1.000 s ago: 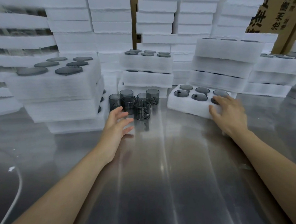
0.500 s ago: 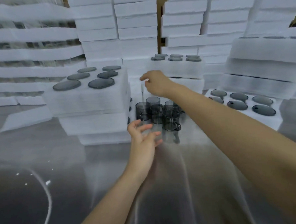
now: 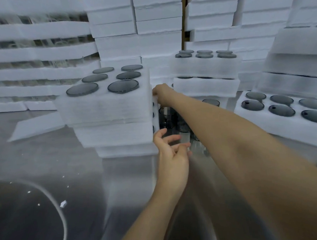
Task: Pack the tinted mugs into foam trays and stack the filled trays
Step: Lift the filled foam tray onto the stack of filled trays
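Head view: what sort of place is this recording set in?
Likely a factory or warehouse packing station: white foam trays stacked high behind, a filled tray of tinted mugs, loose mugs on a steel table.

table (image 3: 69, 179): brushed metal, glossy, streaked with reflections
foam trays (image 3: 105, 108): white foam, matt, fibrous
mugs (image 3: 166, 117): smoky, see-through, glossy

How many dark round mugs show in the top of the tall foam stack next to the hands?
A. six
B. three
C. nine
A: the top tray of that stack shows six dark mugs, set in two rows of three.
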### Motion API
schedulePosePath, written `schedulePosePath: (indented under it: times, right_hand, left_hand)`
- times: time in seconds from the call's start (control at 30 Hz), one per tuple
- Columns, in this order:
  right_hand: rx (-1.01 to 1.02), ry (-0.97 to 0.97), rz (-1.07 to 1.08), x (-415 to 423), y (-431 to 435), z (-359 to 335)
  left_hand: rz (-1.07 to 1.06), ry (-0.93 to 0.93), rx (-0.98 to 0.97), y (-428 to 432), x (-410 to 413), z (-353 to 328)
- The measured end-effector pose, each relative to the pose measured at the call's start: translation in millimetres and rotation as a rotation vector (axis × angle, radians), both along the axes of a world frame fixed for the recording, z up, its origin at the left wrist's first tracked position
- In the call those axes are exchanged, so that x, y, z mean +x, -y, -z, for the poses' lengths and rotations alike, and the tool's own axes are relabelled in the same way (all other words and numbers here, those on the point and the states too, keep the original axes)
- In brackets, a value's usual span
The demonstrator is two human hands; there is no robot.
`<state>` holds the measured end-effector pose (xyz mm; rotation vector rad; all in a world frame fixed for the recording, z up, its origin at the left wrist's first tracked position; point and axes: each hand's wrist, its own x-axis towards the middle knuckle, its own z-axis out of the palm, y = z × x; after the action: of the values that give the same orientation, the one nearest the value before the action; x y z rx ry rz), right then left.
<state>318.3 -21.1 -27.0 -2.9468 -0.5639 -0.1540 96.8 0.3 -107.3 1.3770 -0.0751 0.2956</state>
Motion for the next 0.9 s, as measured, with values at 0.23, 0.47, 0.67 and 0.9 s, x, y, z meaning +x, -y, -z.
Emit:
schedulePosePath:
  times: [0.23, 0.47, 0.67, 0.9]
  right_hand:
    - [0.572, -0.046, 0.001, 12.9, 8.7, -11.6]
    - [1.001, 0.106, -0.014, 9.7, -0.3, -45.6]
    - [1.275, 0.245, -0.035, -25.7, 2.4, -88.5]
    - [1.298, 0.510, -0.102, -148.8, 70.3, -75.1]
  left_hand:
    - [0.006, -0.009, -0.007, 1.3, 0.9, -0.9]
    - [0.024, -0.010, 0.023, -0.5, 0.9, 0.0]
    - [0.003, -0.039, 0.040, -3.1, 4.8, 2.0]
    - [-0.015, -0.033, 0.221, 1.6, -0.7, -8.3]
